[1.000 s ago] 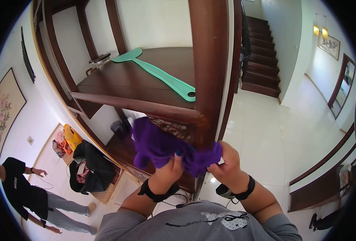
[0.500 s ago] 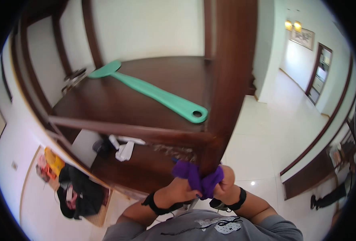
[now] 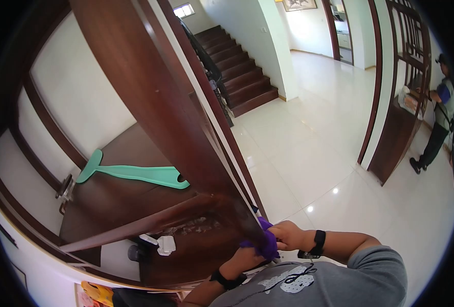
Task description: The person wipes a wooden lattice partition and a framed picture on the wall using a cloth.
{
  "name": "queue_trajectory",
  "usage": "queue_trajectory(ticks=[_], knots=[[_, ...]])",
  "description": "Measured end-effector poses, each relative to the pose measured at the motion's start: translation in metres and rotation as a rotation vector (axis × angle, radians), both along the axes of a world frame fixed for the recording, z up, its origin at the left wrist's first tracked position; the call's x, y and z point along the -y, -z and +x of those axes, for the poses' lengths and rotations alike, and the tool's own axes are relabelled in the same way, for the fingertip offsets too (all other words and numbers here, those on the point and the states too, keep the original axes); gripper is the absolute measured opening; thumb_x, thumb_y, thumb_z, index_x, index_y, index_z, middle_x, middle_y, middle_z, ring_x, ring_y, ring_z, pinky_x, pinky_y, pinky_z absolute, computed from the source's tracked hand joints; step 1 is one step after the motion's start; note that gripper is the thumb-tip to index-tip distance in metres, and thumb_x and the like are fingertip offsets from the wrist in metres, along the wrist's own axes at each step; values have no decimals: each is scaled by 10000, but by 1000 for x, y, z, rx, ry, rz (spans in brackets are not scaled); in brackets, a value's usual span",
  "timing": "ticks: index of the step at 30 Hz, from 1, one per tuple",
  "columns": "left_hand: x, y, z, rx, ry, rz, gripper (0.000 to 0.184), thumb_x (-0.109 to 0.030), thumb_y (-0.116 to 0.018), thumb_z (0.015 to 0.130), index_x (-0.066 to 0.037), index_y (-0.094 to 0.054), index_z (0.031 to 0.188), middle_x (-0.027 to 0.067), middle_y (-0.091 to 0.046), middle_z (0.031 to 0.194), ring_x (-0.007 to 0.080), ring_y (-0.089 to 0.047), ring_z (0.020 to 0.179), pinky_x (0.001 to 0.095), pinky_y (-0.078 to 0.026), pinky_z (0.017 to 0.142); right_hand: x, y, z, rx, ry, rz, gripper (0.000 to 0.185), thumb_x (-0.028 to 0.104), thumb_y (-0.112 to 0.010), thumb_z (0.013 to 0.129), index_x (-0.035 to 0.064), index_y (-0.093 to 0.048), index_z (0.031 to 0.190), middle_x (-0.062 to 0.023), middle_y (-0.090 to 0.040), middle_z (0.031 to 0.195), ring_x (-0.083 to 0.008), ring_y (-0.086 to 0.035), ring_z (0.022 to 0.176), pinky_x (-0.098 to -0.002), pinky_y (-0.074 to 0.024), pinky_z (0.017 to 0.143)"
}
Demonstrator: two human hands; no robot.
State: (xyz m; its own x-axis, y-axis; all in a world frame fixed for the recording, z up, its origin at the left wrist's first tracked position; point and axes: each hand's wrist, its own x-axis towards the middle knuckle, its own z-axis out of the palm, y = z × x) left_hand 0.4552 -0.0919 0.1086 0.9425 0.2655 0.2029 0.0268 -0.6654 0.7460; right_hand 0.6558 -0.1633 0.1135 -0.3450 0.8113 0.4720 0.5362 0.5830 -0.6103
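Head | crumpled purple cloth (image 3: 270,247), perhaps fuzzy | against smooth, glossy wooden post (image 3: 152,92)

1 head-worn camera, facing forward, angled down

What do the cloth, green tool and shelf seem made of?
Cloth: soft matte fabric, perhaps microfibre, judging by its loose folds. Green tool: probably plastic, smooth and evenly coloured, though silicone is possible. Shelf: likely varnished wood, dark brown with a soft sheen.
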Motion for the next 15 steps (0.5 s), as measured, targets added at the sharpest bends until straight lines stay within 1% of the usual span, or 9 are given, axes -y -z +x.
queue_trajectory(ticks=[1, 4, 7, 10, 13, 15], knots=[[1, 1, 0, -13, -2, -55, 188, -158, -580, 844, -145, -673, 1007, 114, -577, 1116, 294, -553, 1012, 360, -430, 889, 4, 4, 0, -1, 13, -50, 414, 458, -527, 857, 156, -554, 1138, -125, -629, 844, -357, -603, 761, -429, -479, 651], [4, -9, 2, -43, 41, -163, 223, -207, -612, 836, -122, -649, 1039, 130, -592, 1091, 310, -572, 991, 378, -446, 867, 14, 14, -4, -32, 51, -184, 380, 445, -547, 858, 183, -548, 1133, -127, -635, 867, -359, -608, 785, -419, -484, 667], [10, -15, 3, -91, -25, -201, 306, -277, -656, 817, -105, -624, 1068, 148, -606, 1068, 324, -585, 988, 392, -458, 847, 18, 31, -5, -49, 77, -260, 295, 335, -613, 820, 132, -567, 1030, -127, -635, 812, -340, -621, 734, -386, -492, 647], [7, -9, -1, -146, -58, -132, 395, -334, -681, 798, -90, -597, 1097, 161, -610, 1064, 328, -596, 978, 396, -469, 831, 17, 31, 0, 52, 58, -355, 277, 275, -619, 816, 135, -558, 1047, -124, -644, 848, -339, -626, 775, -384, -494, 678], [-1, 21, -3, -241, -90, -74, 422, -355, -688, 789, -90, -591, 1103, 161, -610, 1066, 330, -593, 989, 395, -469, 841, 16, 36, 1, 37, 50, -374, 290, 245, -637, 801, 133, -550, 1054, -127, -646, 845, -337, -630, 778, -383, -496, 679], [4, 16, 0, -257, -109, -49, 439, -368, -693, 780, -93, -590, 1107, 157, -609, 1066, 333, -590, 992, 403, -467, 847, 17, 53, 0, 25, 70, -406, 329, 379, -600, 829, 129, -527, 1029, -128, -644, 838, -353, -623, 782, -414, -484, 673]])
